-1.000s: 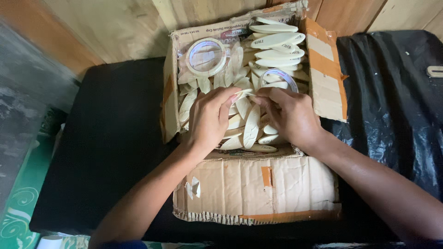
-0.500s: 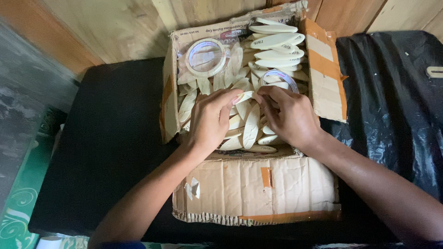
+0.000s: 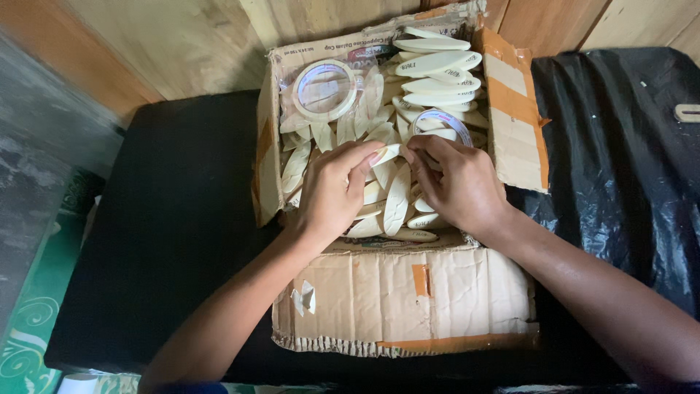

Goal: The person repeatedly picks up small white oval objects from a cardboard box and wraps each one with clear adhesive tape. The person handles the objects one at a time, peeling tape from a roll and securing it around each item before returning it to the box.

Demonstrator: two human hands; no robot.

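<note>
On the black tabletop (image 3: 168, 241) an open cardboard box (image 3: 514, 109) holds a tape roll (image 3: 324, 89) and heaped pale oval pieces (image 3: 434, 62), over which the left hand (image 3: 332, 193) and right hand (image 3: 456, 182) together pinch one oval piece (image 3: 386, 154) between curled fingertips, apparently to separate it from the pile.

Your bare hands, left hand (image 3: 332, 193) and right hand (image 3: 456, 186), rest in a worn brown cardboard box (image 3: 397, 306), its matt flaps rough and frayed at the corrugated edge, patched with glossy orange-brown tape and scraps of pale paper. Between your fingertips is a smooth, pale cream flat oval piece (image 3: 386, 154), matt like thin wood or card; many more fill the box. Two rolls of clear tape (image 3: 324, 89) look shiny plastic. The desk (image 3: 175, 219) is matt black. A glossy, crinkled black plastic sheet (image 3: 620, 168) lies at right. Wooden wall planks (image 3: 182, 36) look unfinished.
</note>
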